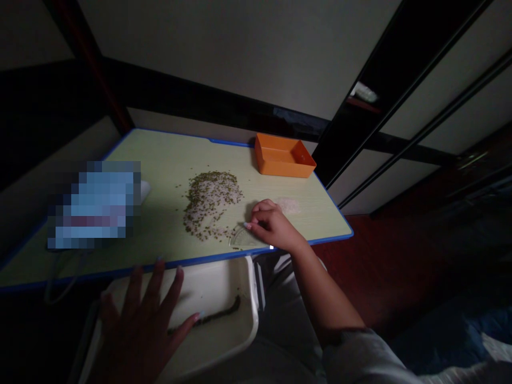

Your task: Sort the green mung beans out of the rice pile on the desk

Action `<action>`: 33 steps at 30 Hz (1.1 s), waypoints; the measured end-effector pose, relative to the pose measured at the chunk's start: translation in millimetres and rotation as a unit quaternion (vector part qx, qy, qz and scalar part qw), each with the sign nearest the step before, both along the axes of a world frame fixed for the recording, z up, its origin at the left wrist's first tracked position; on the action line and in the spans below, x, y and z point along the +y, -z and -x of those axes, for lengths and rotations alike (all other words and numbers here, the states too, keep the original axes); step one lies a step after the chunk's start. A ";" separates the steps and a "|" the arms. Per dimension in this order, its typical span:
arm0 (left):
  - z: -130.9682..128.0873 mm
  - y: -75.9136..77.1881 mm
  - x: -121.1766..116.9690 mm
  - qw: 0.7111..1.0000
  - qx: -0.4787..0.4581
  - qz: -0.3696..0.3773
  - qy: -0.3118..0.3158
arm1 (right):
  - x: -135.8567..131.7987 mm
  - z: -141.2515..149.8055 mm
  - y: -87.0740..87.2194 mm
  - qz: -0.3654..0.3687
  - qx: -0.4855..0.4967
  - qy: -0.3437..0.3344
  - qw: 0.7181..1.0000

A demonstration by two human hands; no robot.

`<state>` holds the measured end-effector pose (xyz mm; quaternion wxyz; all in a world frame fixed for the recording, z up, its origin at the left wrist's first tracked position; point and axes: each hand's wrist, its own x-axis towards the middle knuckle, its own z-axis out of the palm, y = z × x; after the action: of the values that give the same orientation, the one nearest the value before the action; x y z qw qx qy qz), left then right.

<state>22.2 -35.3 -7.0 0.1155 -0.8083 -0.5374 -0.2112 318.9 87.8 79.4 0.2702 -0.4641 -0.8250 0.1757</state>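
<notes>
My right hand is closed at the table's near side, its curled fingers and thumb on a clear plastic protractor that lies on the tabletop. Part of the protractor is hidden under the hand. Just left of it spreads a pile of mixed green beans and whitish grains. A small patch of whitish grains lies right behind the hand. My left hand, fingers spread and holding nothing, hovers over a white plastic bin below the table edge. Dark bits lie along the bin's bottom.
An orange open box stands at the table's back right. On the left of the pale, blue-edged table is a blurred-out bluish object. Dark-framed panels rise behind the table. The light is dim.
</notes>
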 end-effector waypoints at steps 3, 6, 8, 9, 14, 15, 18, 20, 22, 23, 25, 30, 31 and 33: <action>-1.3 -1.2 0.7 1.000 0.001 0.005 -0.004 | 0.4 -0.3 0.2 0.000 0.001 0.002 1.000; -2.1 -1.5 1.0 1.000 -0.008 0.020 -0.009 | 0.1 0.3 -1.1 0.007 -0.004 0.006 1.000; -2.2 -1.8 1.0 1.000 -0.010 0.019 -0.009 | -1.0 1.9 -2.9 0.011 -0.006 0.005 1.000; -2.2 -2.0 0.9 1.000 -0.009 0.018 -0.008 | -1.8 3.0 -4.0 0.013 -0.006 0.004 1.000; -1.8 -3.2 0.3 1.000 0.001 0.023 -0.005 | -5.9 10.7 -7.6 0.015 -0.007 0.003 1.000; -1.8 -3.2 0.2 1.000 -0.002 0.027 -0.007 | -6.4 12.2 -7.7 0.017 -0.010 0.006 1.000; -2.5 -2.9 0.2 0.999 -0.012 0.037 -0.014 | -7.7 16.3 -7.6 0.021 -0.017 0.012 1.000; -3.3 -3.1 0.2 0.999 -0.013 0.039 -0.021 | -8.8 18.7 -7.4 0.024 -0.019 0.015 0.999; -4.0 -3.8 0.1 0.999 -0.009 0.031 -0.023 | -10.5 20.9 -7.3 0.025 -0.017 0.017 0.999; -4.1 -4.3 0.1 0.999 -0.005 0.024 -0.020 | -11.4 21.8 -7.3 0.024 -0.015 0.017 0.999; -4.0 -5.0 0.2 1.000 0.002 0.013 -0.012 | -13.5 22.6 -7.4 0.020 -0.001 0.009 1.000; -1.8 -2.7 0.9 1.000 -0.001 0.011 -0.005 | -17.9 15.9 -7.8 -0.012 0.056 0.037 0.998; -1.4 -1.9 1.1 1.000 -0.006 0.012 -0.004 | -18.7 13.3 -7.7 -0.020 0.061 0.059 0.996; -0.9 -1.0 1.5 1.000 -0.015 0.012 0.001 | -20.0 7.9 -6.8 -0.032 0.064 0.106 0.992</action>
<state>23.0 -33.8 -6.0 0.0974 -0.8072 -0.5404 -0.2165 311.1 67.8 86.2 0.3542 -0.5276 -0.7577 0.1486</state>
